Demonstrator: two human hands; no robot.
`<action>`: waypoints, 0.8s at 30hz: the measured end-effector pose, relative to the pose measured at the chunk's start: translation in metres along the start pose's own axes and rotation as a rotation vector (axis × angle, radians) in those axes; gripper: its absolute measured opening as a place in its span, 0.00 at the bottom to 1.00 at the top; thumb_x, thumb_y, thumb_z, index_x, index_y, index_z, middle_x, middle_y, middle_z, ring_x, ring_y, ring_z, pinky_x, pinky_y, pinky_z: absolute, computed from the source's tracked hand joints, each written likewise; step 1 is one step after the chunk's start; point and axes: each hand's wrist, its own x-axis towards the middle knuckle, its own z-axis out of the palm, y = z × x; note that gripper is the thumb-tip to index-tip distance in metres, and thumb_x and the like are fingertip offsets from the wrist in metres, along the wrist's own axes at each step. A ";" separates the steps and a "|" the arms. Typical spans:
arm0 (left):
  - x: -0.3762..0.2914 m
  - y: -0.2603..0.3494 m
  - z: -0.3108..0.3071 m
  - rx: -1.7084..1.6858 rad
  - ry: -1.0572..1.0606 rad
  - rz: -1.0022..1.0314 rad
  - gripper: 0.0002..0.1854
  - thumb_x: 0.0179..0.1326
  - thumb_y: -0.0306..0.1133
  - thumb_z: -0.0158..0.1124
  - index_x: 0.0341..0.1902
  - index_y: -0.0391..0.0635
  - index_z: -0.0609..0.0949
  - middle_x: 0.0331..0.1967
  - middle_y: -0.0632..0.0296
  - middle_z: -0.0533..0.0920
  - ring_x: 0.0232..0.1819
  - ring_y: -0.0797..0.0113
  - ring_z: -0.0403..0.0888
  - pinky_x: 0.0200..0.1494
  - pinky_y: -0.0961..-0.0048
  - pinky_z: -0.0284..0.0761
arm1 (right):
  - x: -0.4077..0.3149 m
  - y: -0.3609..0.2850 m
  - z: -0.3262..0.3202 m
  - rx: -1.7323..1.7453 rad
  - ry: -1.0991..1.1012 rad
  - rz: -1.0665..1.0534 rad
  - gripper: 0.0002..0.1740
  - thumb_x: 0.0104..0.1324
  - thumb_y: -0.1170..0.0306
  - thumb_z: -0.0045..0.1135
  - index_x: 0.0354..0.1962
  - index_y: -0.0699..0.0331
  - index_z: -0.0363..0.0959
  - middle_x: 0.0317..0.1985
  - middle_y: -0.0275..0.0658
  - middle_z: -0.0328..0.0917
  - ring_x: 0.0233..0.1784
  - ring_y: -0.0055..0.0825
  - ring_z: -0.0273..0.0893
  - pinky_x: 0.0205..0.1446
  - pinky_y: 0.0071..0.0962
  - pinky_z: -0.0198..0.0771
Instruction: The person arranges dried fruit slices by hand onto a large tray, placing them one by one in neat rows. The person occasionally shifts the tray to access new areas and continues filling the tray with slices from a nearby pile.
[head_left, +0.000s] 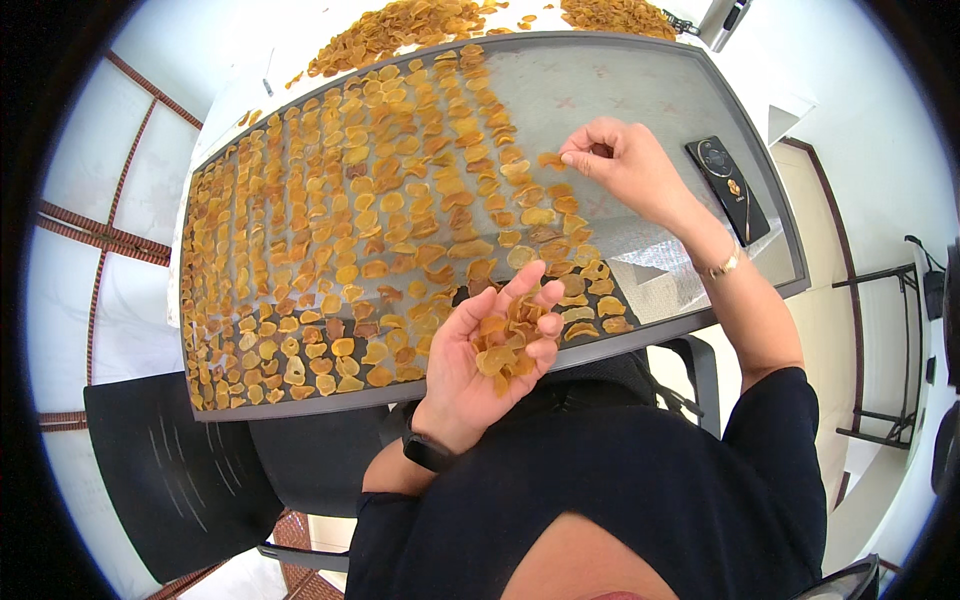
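My left hand (480, 360) is palm up near the front edge of a framed mesh screen (600, 82), cupping a small heap of thin, curled, amber-orange dried slices (510, 337). Between the thumb and forefinger of my right hand (615, 165) is a single orange slice (552, 160), held over or just touching the mesh at the end of a row. Rows of similar slices (390, 202) cover the left and middle of the screen. Their exact kind cannot be told.
A black smartphone (727, 187) rests at the screen's right side. Two loose piles of slices, one larger (397, 34) and one at right (619, 16), lie on the white table beyond the frame. A black chair (172, 472) stands at left, a folding metal stand (900, 345) at right.
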 end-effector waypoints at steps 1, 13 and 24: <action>0.000 -0.001 0.000 0.017 0.014 0.003 0.24 0.73 0.39 0.45 0.68 0.41 0.70 0.59 0.52 0.74 0.48 0.59 0.72 0.45 0.68 0.73 | 0.006 0.011 0.001 0.007 -0.003 -0.017 0.08 0.63 0.70 0.62 0.34 0.68 0.80 0.26 0.34 0.78 0.29 0.19 0.72 0.36 0.22 0.69; 0.002 -0.006 0.007 0.069 0.128 0.044 0.21 0.71 0.37 0.49 0.63 0.42 0.74 0.51 0.52 0.75 0.45 0.62 0.69 0.44 0.70 0.71 | 0.030 0.052 0.010 -0.132 -0.156 -0.021 0.08 0.62 0.71 0.62 0.33 0.69 0.80 0.26 0.39 0.82 0.29 0.22 0.76 0.37 0.27 0.72; 0.004 0.000 -0.003 0.003 0.027 -0.009 0.24 0.73 0.39 0.44 0.68 0.41 0.69 0.64 0.48 0.73 0.61 0.52 0.73 0.62 0.59 0.72 | 0.032 0.054 0.015 -0.152 -0.170 -0.039 0.08 0.62 0.71 0.61 0.33 0.70 0.81 0.26 0.41 0.82 0.29 0.24 0.78 0.38 0.27 0.73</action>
